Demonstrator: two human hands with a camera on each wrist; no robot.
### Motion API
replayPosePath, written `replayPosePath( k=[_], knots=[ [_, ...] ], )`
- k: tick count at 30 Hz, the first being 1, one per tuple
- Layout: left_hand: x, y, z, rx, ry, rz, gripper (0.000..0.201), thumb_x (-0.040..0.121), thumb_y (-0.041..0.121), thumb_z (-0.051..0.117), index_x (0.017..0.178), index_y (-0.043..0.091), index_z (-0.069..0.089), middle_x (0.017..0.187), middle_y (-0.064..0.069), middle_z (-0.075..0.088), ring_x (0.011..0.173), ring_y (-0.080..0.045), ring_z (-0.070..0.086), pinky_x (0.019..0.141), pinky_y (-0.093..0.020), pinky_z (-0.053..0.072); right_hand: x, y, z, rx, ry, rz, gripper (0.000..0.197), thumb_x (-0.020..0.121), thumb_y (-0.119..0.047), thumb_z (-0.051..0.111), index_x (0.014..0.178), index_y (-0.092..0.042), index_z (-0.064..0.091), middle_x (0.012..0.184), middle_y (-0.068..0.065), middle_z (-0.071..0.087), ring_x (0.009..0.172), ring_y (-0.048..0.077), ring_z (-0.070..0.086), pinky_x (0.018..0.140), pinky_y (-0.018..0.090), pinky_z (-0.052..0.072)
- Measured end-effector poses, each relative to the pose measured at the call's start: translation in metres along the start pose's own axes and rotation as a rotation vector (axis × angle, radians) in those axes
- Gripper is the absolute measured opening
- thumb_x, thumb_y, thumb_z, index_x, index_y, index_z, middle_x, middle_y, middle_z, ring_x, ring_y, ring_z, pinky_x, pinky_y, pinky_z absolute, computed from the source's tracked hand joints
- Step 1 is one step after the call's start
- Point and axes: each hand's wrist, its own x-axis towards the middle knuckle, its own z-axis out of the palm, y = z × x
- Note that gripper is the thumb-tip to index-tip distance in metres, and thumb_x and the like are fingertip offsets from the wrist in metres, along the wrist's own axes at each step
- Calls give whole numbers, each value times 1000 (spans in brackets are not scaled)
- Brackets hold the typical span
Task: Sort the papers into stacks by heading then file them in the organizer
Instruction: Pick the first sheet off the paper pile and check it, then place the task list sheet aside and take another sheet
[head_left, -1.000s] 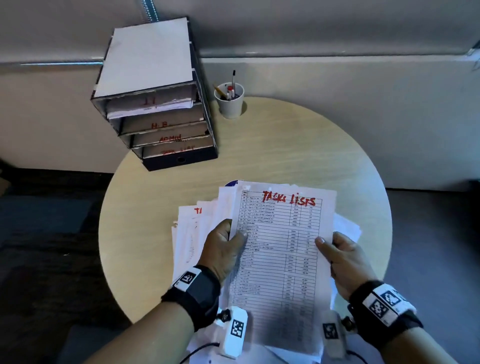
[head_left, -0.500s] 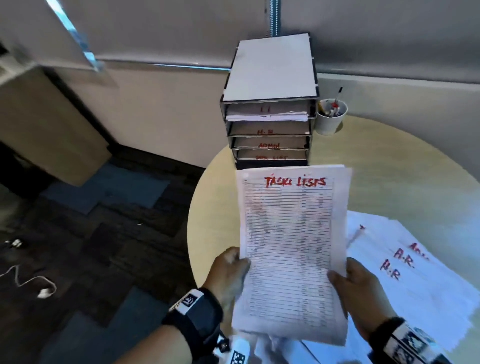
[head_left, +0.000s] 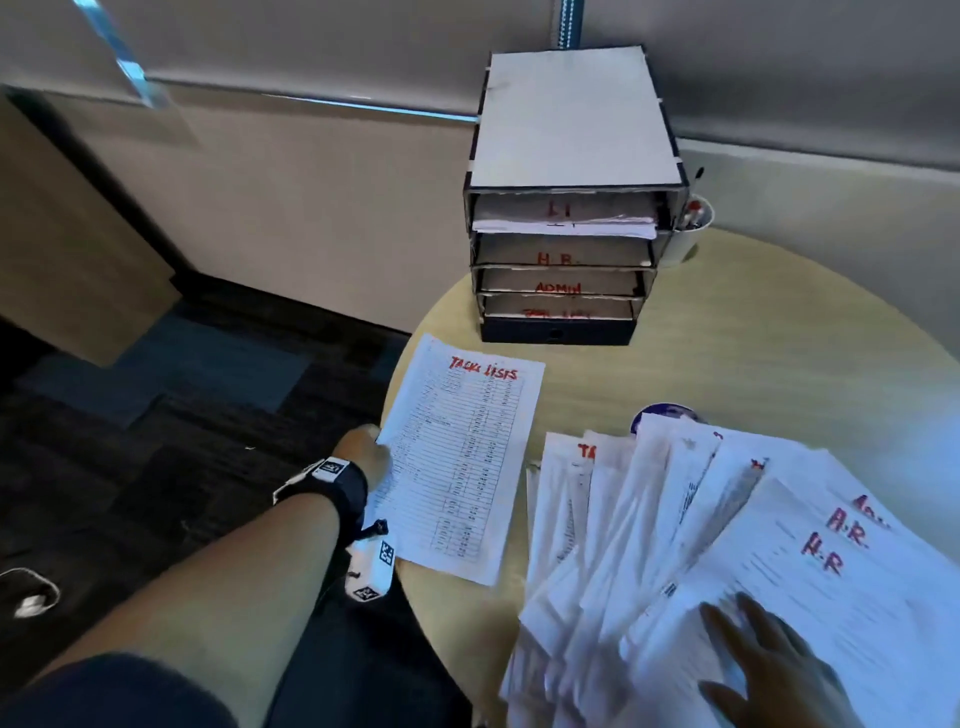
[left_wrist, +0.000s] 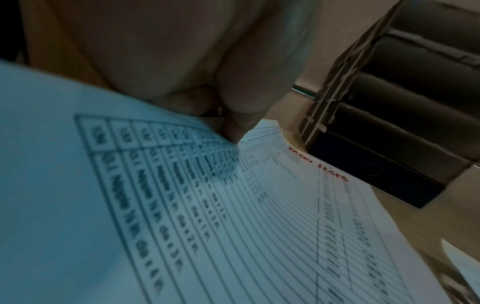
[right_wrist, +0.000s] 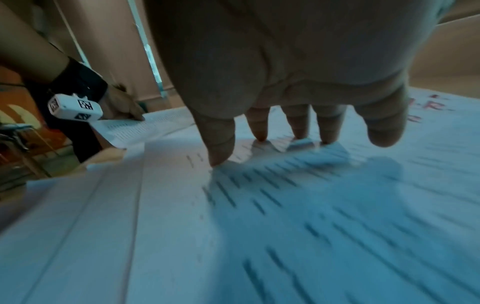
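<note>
A sheet headed "Tasks Lists" (head_left: 462, 462) lies flat at the left edge of the round table (head_left: 753, 353), in front of the organizer (head_left: 566, 208). My left hand (head_left: 363, 452) pinches its left edge; the left wrist view shows thumb and finger closed on the Tasks Lists sheet (left_wrist: 259, 205). The fanned pile of papers (head_left: 675, 545), with "H.R" headings on top, covers the right of the table. My right hand (head_left: 763, 665) rests with straight, spread fingers (right_wrist: 259, 127) on that pile of papers (right_wrist: 259, 226). The organizer's slots are labelled IT, H.R., ADMIN and, lowest, a partly hidden red label.
A white pen cup (head_left: 691, 228) stands right of the organizer. The IT slot holds some sheets. A blue round object (head_left: 665, 415) peeks out behind the pile. Dark carpet and a cable (head_left: 31, 597) lie left of the table.
The Tasks Lists sheet, held up in both hands before, now lies on the table at the left. My right hand has let go of it and moved onto the pile.
</note>
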Motion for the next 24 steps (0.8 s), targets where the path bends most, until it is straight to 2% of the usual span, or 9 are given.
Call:
replayPosePath(
  k=[2, 4, 5, 8, 10, 13, 16, 20, 24],
  knots=[
    [10, 0, 5, -3, -12, 10, 21, 97, 8, 46, 109, 7, 63, 111, -16, 66, 91, -28, 59, 73, -28, 41, 4, 6, 5, -114, -151, 35, 105, 55, -102, 16, 148, -53, 18, 163, -3, 16, 145, 24, 32, 106, 39, 42],
    [16, 1, 9, -9, -22, 27, 26, 98, 10, 46, 118, 6, 63, 115, -16, 66, 97, -30, 61, 74, -28, 41, 14, 29, 28, -78, -255, 20, 112, 57, -101, 11, 137, -36, 54, 146, 9, 50, 118, 36, 61, 82, 46, 59],
    [18, 3, 10, -7, -23, 34, 27, 98, 10, 47, 119, 7, 63, 116, -16, 66, 98, -31, 62, 74, -28, 42, 17, 27, 32, -72, -233, 6, 114, 58, -101, 9, 137, -32, 55, 144, 9, 51, 114, 37, 64, 77, 45, 60],
    [26, 3, 14, 4, -24, 38, 26, 98, 13, 48, 119, 10, 62, 114, -15, 67, 96, -33, 63, 73, -30, 45, 7, 12, 16, 31, -70, -17, 121, 47, -104, 7, 143, -35, -18, 160, -9, -9, 150, 23, 20, 109, 32, 38],
    [27, 4, 14, 33, 1, 23, 24, 96, 17, 51, 116, 10, 61, 113, -16, 66, 94, -34, 63, 72, -32, 47, 5, 9, 14, 80, 30, -8, 111, 63, -92, 32, 137, -34, -28, 161, -6, -18, 152, 19, 6, 114, 31, 31],
    [14, 14, 13, 162, 216, 15, 30, 87, 20, 59, 115, 11, 62, 122, -21, 55, 106, -41, 55, 87, -44, 51, 4, 7, 12, 148, 20, -27, 94, 72, -73, 58, 152, -42, 18, 164, -3, 2, 150, 19, 19, 116, 32, 29],
    [-33, 45, 32, 64, 333, 306, 41, 86, 14, 64, 127, 13, 60, 129, -17, 50, 118, -38, 50, 98, -46, 47, 4, 30, 13, 310, 198, 101, 64, 75, -46, 79, 133, -31, 59, 153, 3, 42, 139, 23, 41, 112, 34, 34],
    [-131, 114, 102, 113, -88, 792, 29, 94, 27, 54, 119, 15, 62, 110, -2, 55, 99, -25, 57, 82, -30, 43, -6, 80, 13, 324, 133, 396, 70, 80, -53, 66, 143, -33, 44, 154, 7, 32, 141, 24, 34, 115, 33, 29],
    [-194, 173, 196, 431, -451, 843, 52, 95, 47, 53, 133, 12, 48, 125, -8, 45, 115, -30, 47, 96, -37, 43, -15, 96, 18, 244, 52, 342, 88, 76, -70, 57, 151, -43, 20, 161, 6, 14, 145, 27, 21, 115, 37, 29]
  ],
)
